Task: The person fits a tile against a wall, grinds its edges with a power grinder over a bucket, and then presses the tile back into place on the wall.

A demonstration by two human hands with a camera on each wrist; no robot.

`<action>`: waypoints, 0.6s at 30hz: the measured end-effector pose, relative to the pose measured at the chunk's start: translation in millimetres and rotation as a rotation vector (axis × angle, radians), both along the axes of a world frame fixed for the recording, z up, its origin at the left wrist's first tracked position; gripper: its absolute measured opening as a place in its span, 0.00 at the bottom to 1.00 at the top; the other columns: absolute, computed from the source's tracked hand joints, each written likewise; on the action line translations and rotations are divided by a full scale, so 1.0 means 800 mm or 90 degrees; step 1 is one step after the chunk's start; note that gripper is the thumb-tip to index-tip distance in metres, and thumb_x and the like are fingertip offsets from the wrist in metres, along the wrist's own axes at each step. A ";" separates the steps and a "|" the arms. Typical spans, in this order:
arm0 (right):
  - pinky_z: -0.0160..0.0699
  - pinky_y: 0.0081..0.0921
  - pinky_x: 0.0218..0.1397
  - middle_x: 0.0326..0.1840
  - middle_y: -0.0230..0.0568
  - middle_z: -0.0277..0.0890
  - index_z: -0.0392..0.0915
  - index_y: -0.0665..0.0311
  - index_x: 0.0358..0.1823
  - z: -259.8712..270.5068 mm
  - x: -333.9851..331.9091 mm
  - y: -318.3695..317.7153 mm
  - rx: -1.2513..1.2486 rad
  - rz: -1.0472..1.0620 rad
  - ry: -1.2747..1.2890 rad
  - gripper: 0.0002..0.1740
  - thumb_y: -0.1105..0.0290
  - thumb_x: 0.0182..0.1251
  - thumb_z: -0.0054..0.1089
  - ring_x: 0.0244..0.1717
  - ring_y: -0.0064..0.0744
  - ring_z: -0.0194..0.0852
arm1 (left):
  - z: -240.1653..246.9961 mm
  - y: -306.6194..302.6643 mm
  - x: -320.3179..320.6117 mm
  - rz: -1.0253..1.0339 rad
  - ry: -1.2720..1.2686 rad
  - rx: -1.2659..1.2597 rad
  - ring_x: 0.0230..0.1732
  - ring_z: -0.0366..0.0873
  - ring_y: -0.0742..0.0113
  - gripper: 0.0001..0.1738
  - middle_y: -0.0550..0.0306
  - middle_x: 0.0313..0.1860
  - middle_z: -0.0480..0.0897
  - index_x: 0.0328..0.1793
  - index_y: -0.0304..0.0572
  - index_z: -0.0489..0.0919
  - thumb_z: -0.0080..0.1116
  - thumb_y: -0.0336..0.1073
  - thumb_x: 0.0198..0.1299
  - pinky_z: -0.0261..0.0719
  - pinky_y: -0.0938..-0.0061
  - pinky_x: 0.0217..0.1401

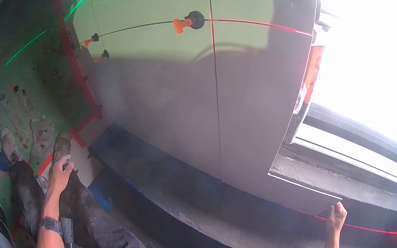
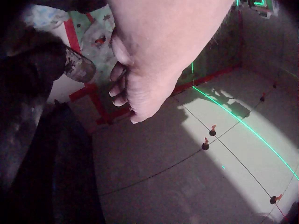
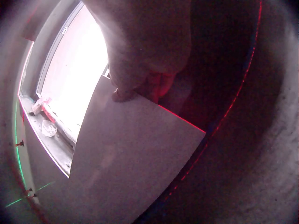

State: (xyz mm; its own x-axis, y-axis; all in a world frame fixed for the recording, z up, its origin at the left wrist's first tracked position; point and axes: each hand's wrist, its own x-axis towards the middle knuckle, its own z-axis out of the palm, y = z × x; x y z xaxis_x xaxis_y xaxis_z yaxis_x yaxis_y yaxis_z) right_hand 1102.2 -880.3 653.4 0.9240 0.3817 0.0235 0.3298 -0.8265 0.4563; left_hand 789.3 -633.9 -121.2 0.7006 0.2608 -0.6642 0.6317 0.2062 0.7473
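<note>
My right hand [image 1: 336, 215] grips the right end of a large grey tile [image 1: 297, 194] on the wall. In the right wrist view the thumb lies on the face of that tile [image 3: 126, 144], and the other fingers are partly hidden behind its edge. My left hand [image 1: 61, 171] hangs above a shoe, holding nothing, its fingers loosely curled. The left wrist view shows this hand [image 2: 149, 88] in front of the tiled wall, away from the tile's gripped end. Orange-and-black levelling clips [image 1: 190, 21] sit on the joints between tiles.
A bright window [image 1: 382, 76] with a sill [image 1: 348, 179] is at the right. Below the tiles runs a rough grey ledge [image 1: 253, 234]. Red tape [image 1: 76, 62] borders the green floor [image 1: 32, 73]. Green and red laser lines cross the surfaces. Dust hazes the air.
</note>
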 end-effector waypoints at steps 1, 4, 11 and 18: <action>0.59 0.22 0.30 0.24 0.28 0.58 0.66 0.69 0.29 -0.004 0.000 0.003 0.013 0.008 0.001 0.10 0.81 0.66 0.57 0.29 0.18 0.54 | -0.001 0.000 0.000 0.001 -0.001 -0.005 0.54 0.83 0.45 0.23 0.38 0.52 0.85 0.63 0.33 0.78 0.60 0.39 0.65 0.78 0.60 0.58; 0.59 0.23 0.30 0.24 0.28 0.56 0.64 0.69 0.28 -0.004 -0.002 0.007 0.012 0.004 -0.007 0.11 0.81 0.66 0.56 0.29 0.19 0.53 | 0.002 0.001 0.001 0.005 0.001 -0.010 0.54 0.83 0.45 0.24 0.38 0.52 0.85 0.63 0.33 0.78 0.60 0.39 0.64 0.78 0.60 0.58; 0.53 0.29 0.28 0.23 0.37 0.46 0.56 0.67 0.26 0.007 0.006 -0.017 -0.043 0.032 -0.035 0.14 0.81 0.61 0.55 0.25 0.26 0.47 | -0.007 -0.007 -0.004 0.047 -0.038 -0.017 0.55 0.83 0.47 0.25 0.38 0.53 0.85 0.64 0.35 0.78 0.60 0.40 0.64 0.77 0.61 0.60; 0.54 0.26 0.29 0.24 0.32 0.50 0.59 0.67 0.26 0.003 0.001 -0.001 -0.023 0.008 -0.026 0.13 0.82 0.64 0.55 0.27 0.22 0.50 | -0.001 -0.004 -0.004 0.036 -0.017 -0.014 0.51 0.83 0.48 0.24 0.40 0.49 0.85 0.63 0.34 0.78 0.60 0.40 0.64 0.77 0.61 0.57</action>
